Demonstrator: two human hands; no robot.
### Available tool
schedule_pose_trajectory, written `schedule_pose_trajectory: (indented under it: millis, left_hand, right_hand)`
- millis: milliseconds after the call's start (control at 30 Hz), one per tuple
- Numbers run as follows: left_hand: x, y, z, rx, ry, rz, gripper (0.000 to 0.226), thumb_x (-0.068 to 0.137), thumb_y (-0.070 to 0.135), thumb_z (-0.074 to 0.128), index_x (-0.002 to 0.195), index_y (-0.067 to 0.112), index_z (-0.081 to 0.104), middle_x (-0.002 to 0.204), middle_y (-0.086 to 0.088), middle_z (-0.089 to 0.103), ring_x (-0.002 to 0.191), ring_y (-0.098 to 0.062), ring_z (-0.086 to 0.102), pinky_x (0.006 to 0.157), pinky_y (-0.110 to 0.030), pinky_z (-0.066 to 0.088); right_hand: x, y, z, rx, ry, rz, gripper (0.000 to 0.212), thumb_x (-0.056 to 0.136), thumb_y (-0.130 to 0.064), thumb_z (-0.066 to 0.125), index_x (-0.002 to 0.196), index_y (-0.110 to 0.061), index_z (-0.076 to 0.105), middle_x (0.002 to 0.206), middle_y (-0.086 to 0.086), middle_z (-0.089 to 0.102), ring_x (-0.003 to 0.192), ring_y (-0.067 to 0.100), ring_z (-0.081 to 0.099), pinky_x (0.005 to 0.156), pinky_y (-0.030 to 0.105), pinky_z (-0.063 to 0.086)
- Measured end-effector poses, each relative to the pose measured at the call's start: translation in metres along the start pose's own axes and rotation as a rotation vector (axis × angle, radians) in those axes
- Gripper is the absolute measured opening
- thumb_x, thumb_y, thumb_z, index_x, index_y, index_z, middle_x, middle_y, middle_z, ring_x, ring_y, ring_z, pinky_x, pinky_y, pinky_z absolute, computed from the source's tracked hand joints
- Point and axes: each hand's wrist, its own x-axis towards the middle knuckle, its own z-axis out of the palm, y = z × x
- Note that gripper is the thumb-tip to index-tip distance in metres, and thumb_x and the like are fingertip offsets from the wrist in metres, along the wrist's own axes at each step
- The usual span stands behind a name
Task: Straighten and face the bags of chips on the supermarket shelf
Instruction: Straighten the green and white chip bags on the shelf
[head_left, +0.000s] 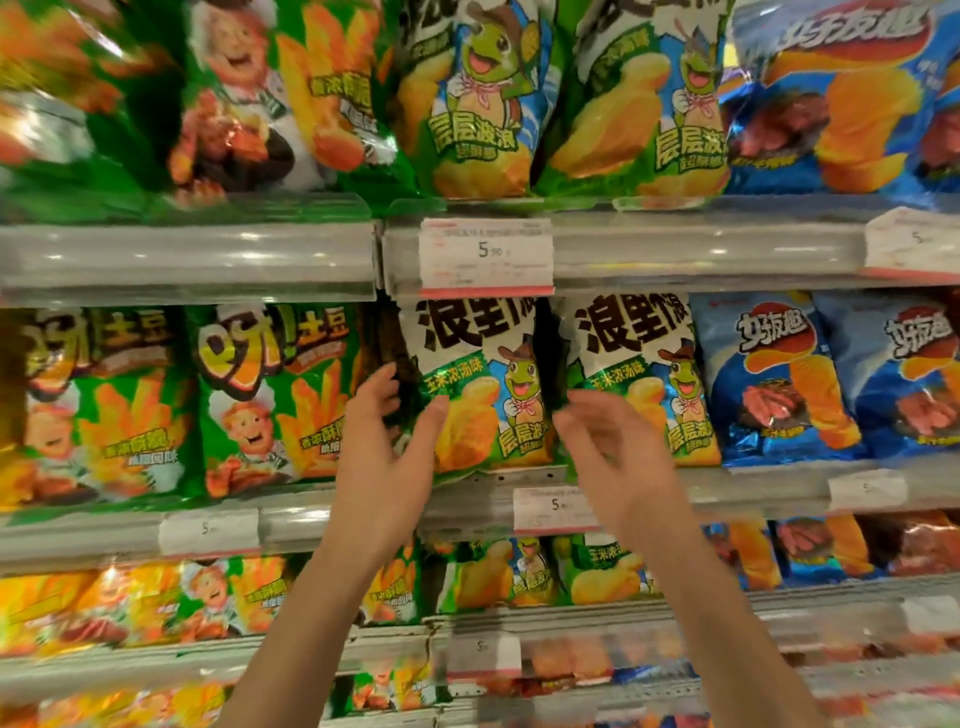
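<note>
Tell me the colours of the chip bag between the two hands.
Head view: the chip bag is white on top with black lettering, green and blue below.

Dark gap (387, 353) left of turtle bag (478, 384); neighbours packed tight.

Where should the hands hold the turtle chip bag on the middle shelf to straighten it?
Probably by its two side edges, from the front. The turtle chip bag stands upright with a dark gap on each side; the left hand already reaches its left edge, the right hand its right.
</note>
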Motion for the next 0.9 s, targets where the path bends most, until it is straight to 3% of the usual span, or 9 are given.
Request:
schedule_pose_trajectory:
  millis: [133,267,333,500,600,767,900]
  left_hand:
    - [0.033,0.000,0.021,-0.025,-0.001,-0.044,0.086,0.092,0.059,0.057,0.159,0.022,0.018,0.154,0.004,0.039,0.141,-0.012,0.039,0.116,-0.032,0.033]
    - [0.054,0.003,0.036,-0.059,-0.002,-0.098,0.092,0.086,0.073,0.052,0.156,0.020,0.023,0.151,0.001,0.045,0.139,-0.020,0.044,0.112,-0.033,0.034]
    - [0.058,0.004,0.039,-0.072,0.008,-0.122,0.078,0.092,0.064,0.053,0.152,0.020,0.030,0.143,0.003,0.053,0.133,-0.020,0.049,0.102,-0.026,0.035]
    - [0.061,0.003,0.037,-0.162,0.062,-0.081,0.063,0.094,0.051,0.061,0.146,0.020,0.044,0.128,0.009,0.062,0.118,-0.010,0.057,0.089,-0.019,0.040]
    - [0.067,0.001,0.036,-0.160,0.061,-0.098,0.057,0.094,0.050,0.061,0.141,0.020,0.050,0.124,0.009,0.063,0.117,-0.011,0.058,0.092,-0.023,0.040]
    - [0.071,-0.007,0.034,-0.142,-0.047,-0.201,0.079,0.092,0.065,0.054,0.155,0.024,0.031,0.146,0.007,0.049,0.135,-0.015,0.045,0.108,-0.031,0.035]
    - [0.071,-0.009,0.034,-0.134,-0.047,-0.195,0.078,0.091,0.066,0.054,0.154,0.024,0.034,0.149,0.003,0.050,0.138,-0.020,0.046,0.105,-0.028,0.034]
  right_hand:
    - [0.047,-0.016,0.034,-0.022,-0.016,-0.026,0.057,0.095,-0.060,0.050,0.140,-0.024,0.048,0.131,-0.008,0.060,0.120,0.011,0.057,0.103,0.035,0.048]
    - [0.071,-0.025,0.049,0.035,-0.049,0.022,0.057,0.099,-0.058,0.043,0.143,-0.022,0.042,0.119,-0.012,0.057,0.108,0.008,0.052,0.090,0.028,0.041]
    - [0.075,-0.028,0.054,0.111,-0.068,0.078,0.055,0.100,-0.057,0.043,0.142,-0.022,0.042,0.117,-0.011,0.055,0.106,0.008,0.051,0.090,0.026,0.038]
    - [0.076,-0.030,0.058,0.238,0.012,0.089,0.052,0.097,-0.050,0.056,0.136,-0.017,0.050,0.123,0.000,0.064,0.116,0.017,0.061,0.100,0.031,0.049]
    - [0.080,-0.031,0.055,0.245,-0.010,0.113,0.050,0.095,-0.051,0.059,0.132,-0.017,0.049,0.123,-0.001,0.062,0.118,0.017,0.059,0.088,0.021,0.044]
    - [0.078,-0.025,0.057,0.155,-0.142,0.218,0.086,0.092,-0.071,0.044,0.157,-0.024,0.015,0.155,0.003,0.040,0.139,0.026,0.043,0.112,0.037,0.033]
    - [0.074,-0.024,0.062,0.118,-0.092,0.196,0.085,0.090,-0.076,0.040,0.155,-0.024,0.020,0.150,0.006,0.047,0.133,0.028,0.049,0.111,0.040,0.037]
